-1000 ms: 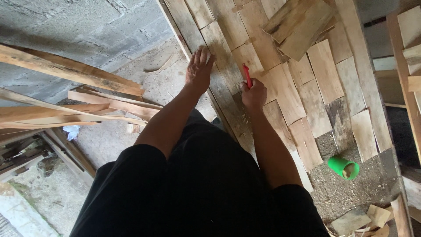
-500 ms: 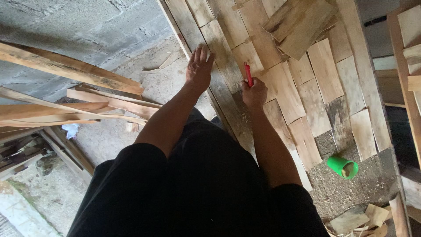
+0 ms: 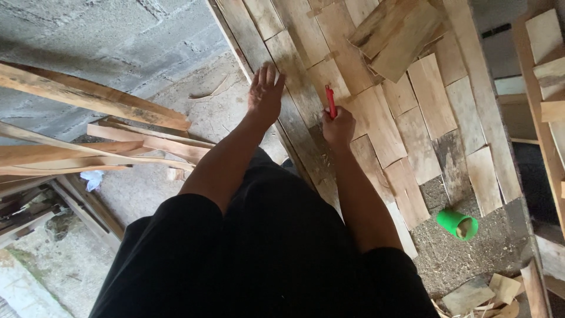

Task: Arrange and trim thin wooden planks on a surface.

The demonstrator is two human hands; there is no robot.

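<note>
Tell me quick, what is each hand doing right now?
Left hand: open, fingers spread, palm flat on a long wooden plank.
Right hand: closed around a red pencil, tip toward the wood.

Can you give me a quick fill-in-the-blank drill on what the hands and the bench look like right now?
1. The right hand grips a marker whose colour is ____.
2. The left hand lies flat and open on a long wooden ____.
3. The green cup lies on its ____, among the sawdust.
4. The loose stack of boards sits beyond the ____ hand.

Missing words: red; plank; side; right
</note>
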